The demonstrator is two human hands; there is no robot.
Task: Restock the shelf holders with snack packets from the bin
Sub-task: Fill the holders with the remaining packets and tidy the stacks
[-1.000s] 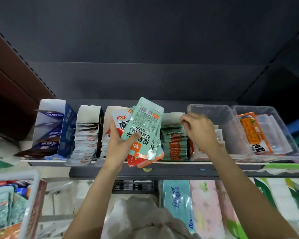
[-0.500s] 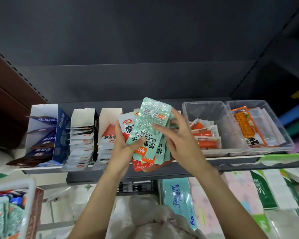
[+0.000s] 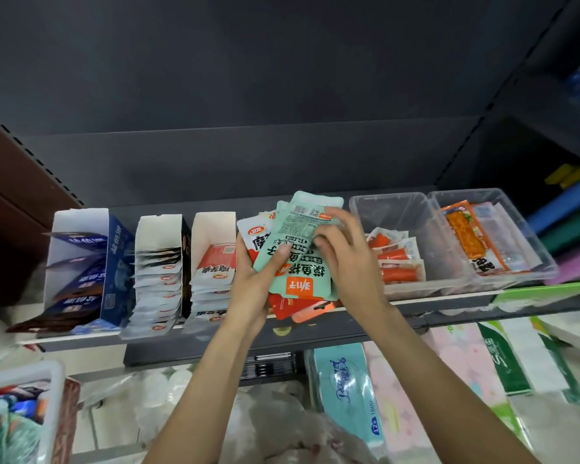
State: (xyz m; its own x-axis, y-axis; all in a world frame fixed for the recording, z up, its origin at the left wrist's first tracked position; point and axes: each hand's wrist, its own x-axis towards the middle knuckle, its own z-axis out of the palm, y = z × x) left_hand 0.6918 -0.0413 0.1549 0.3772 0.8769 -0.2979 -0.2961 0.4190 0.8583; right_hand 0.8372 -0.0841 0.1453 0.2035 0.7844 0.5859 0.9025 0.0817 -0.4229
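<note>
My left hand [image 3: 252, 289] grips a fanned stack of snack packets [image 3: 298, 262], mint-green ones on top, red and white ones beneath, held in front of the shelf edge. My right hand [image 3: 343, 252] reaches over the stack and pinches the top mint-green packet [image 3: 310, 212] near its upper edge. On the shelf stand three cardboard holders: a blue one [image 3: 114, 262], a middle one [image 3: 159, 262] and a third [image 3: 215, 266] with white-and-red packets. The holder behind the stack is hidden. A white bin [image 3: 56, 390] with packets sits at the lower left.
Two clear plastic tubs stand on the shelf to the right, one [image 3: 402, 212] with orange-and-white packets, the other [image 3: 516, 229] with an orange packet. Tissue packs [image 3: 345, 390] fill the shelf below. A crumpled plastic bag [image 3: 281, 426] lies under my arms. A dark shelf underside hangs overhead.
My right hand left the holder area beside the clear tub, came back to the stack and now pinches the top green packet. The left hand has kept hold of the stack.
</note>
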